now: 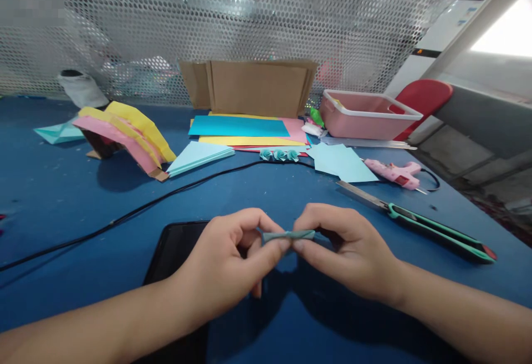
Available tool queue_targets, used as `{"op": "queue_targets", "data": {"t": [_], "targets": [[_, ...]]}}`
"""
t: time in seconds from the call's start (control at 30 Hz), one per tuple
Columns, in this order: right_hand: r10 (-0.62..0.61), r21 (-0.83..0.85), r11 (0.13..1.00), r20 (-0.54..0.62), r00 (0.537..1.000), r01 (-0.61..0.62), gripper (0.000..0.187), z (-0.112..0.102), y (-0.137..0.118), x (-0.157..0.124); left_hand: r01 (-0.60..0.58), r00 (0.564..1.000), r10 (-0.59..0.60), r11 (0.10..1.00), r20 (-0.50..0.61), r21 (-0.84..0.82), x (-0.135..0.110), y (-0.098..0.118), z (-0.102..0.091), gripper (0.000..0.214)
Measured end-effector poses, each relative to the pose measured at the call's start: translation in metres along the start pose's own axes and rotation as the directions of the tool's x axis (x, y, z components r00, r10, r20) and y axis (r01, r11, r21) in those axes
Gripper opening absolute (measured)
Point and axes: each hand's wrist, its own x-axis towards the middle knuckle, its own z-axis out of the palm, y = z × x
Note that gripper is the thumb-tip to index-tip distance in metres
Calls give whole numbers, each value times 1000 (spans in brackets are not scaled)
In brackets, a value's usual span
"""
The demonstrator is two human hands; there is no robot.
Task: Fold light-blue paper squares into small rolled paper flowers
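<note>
Between both hands, a little above the table, is a small folded piece of light blue paper point(306, 235), seen nearly edge-on. My left hand point(236, 253) pinches its left part between thumb and fingers. From the other side, my right hand point(344, 250) pinches it too, and the two thumb tips almost meet. Under my left wrist lies a black flat device point(177, 247), partly covered by the arm. Beyond the hands sit three small light blue paper flowers point(280, 155) in a row. Light blue paper sheets point(343, 162) lie right of them, and folded light blue sheets point(199, 157) lie left.
A utility knife point(440, 231) with its blade out lies right of my hands, below a pink glue gun point(394, 173). A black cable point(166, 193) crosses the table. Farther back stand a pink-and-yellow paper arch point(124, 134), cardboard point(261, 87) and a pink basket point(369, 123).
</note>
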Motion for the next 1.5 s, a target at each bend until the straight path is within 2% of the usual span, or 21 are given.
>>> {"op": "queue_targets", "data": {"t": [0.07, 0.17, 0.23, 0.33, 0.47, 0.57, 0.73, 0.97, 1.17, 1.37, 1.5], "targets": [[36, -44, 998, -21, 999, -37, 10, 1, 4, -2, 58, 998, -58, 992, 3, -109, 3, -1, -1, 22], [-6, -76, 997, -79, 997, 0, 15, 0, 6, -4, 3, 999, -14, 970, -45, -244, 6, -2, -3, 32], [-30, -39, 999, -97, 995, 27, 20, -1, 5, -4, -40, 992, 7, 964, -126, -261, 7, -3, -4, 35], [23, 82, 996, -64, 998, -17, 18, -1, 2, -4, -24, 981, -18, 977, -192, -214, 8, -4, -5, 26], [166, 149, 977, -85, 982, -152, 7, 4, 3, -4, 0, 986, -42, 968, -159, -253, 9, -5, -4, 35], [215, 211, 959, -101, 971, -190, 7, 8, 7, -4, 0, 996, -23, 967, -87, -256, 9, -5, -2, 35], [216, 259, 945, -44, 975, -198, 9, 8, 9, -3, -5, 999, -4, 966, -34, -258, 7, -3, -1, 27], [187, 207, 962, -11, 982, -181, 11, 9, 8, -5, -21, 999, 15, 975, -29, -220, 7, -3, -1, 23], [159, 162, 974, 0, 987, -157, 12, 9, 8, -8, 10, 1000, -14, 974, -18, -225, 7, -6, -1, 20], [100, 191, 976, 49, 994, -107, 23, 9, 6, -8, 41, 999, -42, 975, 0, -220, 8, -5, -2, 16], [169, 138, 976, -9, 986, -166, 18, 8, 5, -6, 78, 996, -86, 952, -13, -295, 10, -3, -2, 23]]}}
